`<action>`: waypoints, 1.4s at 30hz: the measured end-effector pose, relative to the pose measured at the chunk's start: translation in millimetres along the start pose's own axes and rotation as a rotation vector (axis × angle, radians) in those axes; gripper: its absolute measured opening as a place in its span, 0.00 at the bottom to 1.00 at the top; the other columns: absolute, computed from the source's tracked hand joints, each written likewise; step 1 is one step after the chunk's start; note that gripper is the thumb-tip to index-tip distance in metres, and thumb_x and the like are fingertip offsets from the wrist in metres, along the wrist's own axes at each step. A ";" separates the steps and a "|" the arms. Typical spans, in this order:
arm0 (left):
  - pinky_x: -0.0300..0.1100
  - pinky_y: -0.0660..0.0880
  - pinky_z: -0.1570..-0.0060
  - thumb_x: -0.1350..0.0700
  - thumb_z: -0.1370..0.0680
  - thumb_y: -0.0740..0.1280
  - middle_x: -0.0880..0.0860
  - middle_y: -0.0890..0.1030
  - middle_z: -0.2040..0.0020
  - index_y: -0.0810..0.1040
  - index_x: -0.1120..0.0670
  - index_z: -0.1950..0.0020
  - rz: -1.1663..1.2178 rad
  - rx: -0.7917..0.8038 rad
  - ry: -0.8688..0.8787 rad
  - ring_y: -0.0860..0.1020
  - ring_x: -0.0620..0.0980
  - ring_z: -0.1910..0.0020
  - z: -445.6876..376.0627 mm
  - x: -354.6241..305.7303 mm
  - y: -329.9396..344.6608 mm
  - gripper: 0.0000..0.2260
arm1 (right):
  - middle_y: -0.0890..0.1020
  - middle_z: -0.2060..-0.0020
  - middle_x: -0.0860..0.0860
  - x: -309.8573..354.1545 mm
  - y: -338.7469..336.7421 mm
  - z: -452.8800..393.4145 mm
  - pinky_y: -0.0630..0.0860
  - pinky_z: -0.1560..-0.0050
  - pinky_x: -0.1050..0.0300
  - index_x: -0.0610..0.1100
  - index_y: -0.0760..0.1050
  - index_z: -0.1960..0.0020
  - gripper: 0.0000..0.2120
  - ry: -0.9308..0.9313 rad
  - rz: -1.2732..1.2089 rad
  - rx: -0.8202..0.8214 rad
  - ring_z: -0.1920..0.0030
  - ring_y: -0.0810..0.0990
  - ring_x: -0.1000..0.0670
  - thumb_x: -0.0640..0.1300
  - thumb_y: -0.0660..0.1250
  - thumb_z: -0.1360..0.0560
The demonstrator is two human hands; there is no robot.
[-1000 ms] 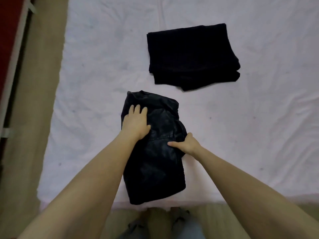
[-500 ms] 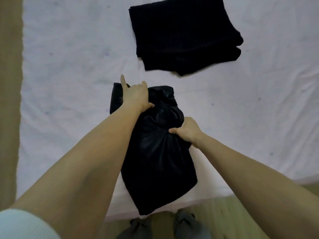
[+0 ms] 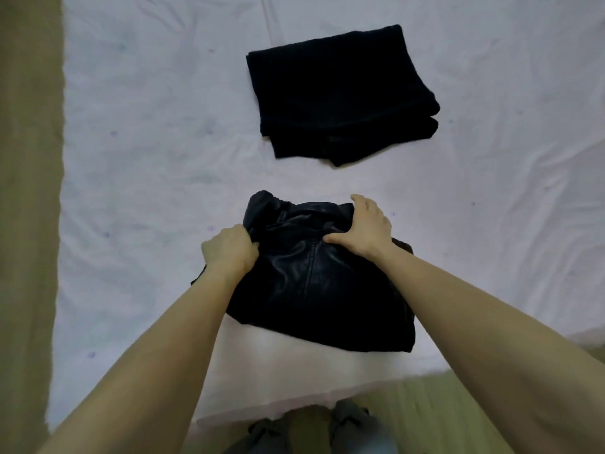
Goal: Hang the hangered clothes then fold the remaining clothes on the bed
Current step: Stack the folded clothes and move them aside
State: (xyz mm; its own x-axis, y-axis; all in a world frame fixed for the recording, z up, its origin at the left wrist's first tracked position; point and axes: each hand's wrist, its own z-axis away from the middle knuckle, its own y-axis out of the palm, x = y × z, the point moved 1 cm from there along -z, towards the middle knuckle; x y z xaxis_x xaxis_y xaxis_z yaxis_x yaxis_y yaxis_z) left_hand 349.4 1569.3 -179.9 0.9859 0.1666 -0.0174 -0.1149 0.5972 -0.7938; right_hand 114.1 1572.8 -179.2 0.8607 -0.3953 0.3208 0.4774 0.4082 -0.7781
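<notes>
A shiny black leather-like garment (image 3: 320,283) lies bunched and partly folded on the white bed sheet (image 3: 147,178), near the bed's front edge. My left hand (image 3: 230,249) grips the garment's left side with curled fingers. My right hand (image 3: 366,229) grips its upper right edge, thumb on top and fingers over the far side. Beyond it, a folded black fabric garment (image 3: 340,90) rests flat on the sheet, apart from both hands.
Light wooden floor (image 3: 29,224) runs along the bed's left side and in front of it. Grey slippers (image 3: 307,430) show at the bottom, by the bed's front edge.
My left hand slid from the garment's top to its left side and gripped it. My right hand moved up to the upper right edge. The garment has been pulled wider and turned.
</notes>
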 end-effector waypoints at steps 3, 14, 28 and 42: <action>0.48 0.70 0.49 0.39 0.23 0.63 0.57 0.78 0.44 0.70 0.58 0.38 0.192 0.035 -0.070 0.76 0.58 0.42 -0.6 8.7 -2.7 0.25 | 0.65 0.29 0.43 -28.7 -8.4 18.2 0.55 0.28 0.40 0.46 0.53 0.24 0.51 0.193 0.055 0.072 0.29 0.64 0.41 0.68 0.72 0.36; 0.46 0.71 0.58 0.47 0.27 0.72 0.55 0.79 0.51 0.74 0.57 0.47 0.247 0.040 -0.019 0.77 0.57 0.53 2.7 -11.3 5.3 0.17 | 0.81 0.49 0.43 -87.3 28.6 57.3 0.78 0.43 0.46 0.35 0.74 0.42 0.36 0.617 -0.672 0.204 0.49 0.80 0.42 0.55 0.81 0.40; 0.44 0.70 0.58 0.45 0.23 0.63 0.49 0.79 0.56 0.77 0.52 0.48 0.616 -0.477 0.103 0.77 0.54 0.54 17.9 -108.5 -165.2 0.12 | 0.80 0.51 0.45 -3.5 -179.1 -28.4 0.68 0.57 0.54 0.42 0.71 0.43 0.13 -0.010 -0.201 -0.432 0.51 0.79 0.40 0.50 0.60 0.22; 0.48 0.73 0.55 0.46 0.23 0.64 0.53 0.80 0.51 0.76 0.54 0.46 0.770 -0.493 -0.207 0.78 0.56 0.53 -157.0 -154.9 -182.8 0.14 | 0.80 0.55 0.47 38.4 -245.6 -254.3 0.67 0.60 0.55 0.41 0.76 0.47 0.16 -0.119 -0.056 -0.329 0.58 0.75 0.44 0.54 0.67 0.26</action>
State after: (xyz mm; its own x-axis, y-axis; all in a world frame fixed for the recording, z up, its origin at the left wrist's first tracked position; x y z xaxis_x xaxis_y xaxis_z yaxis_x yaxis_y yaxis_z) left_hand 236.9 1311.1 -127.5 0.6127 0.5426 -0.5746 -0.6156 -0.1282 -0.7776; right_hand -15.0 1248.1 -113.2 0.8585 -0.3034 0.4135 0.4588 0.0942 -0.8835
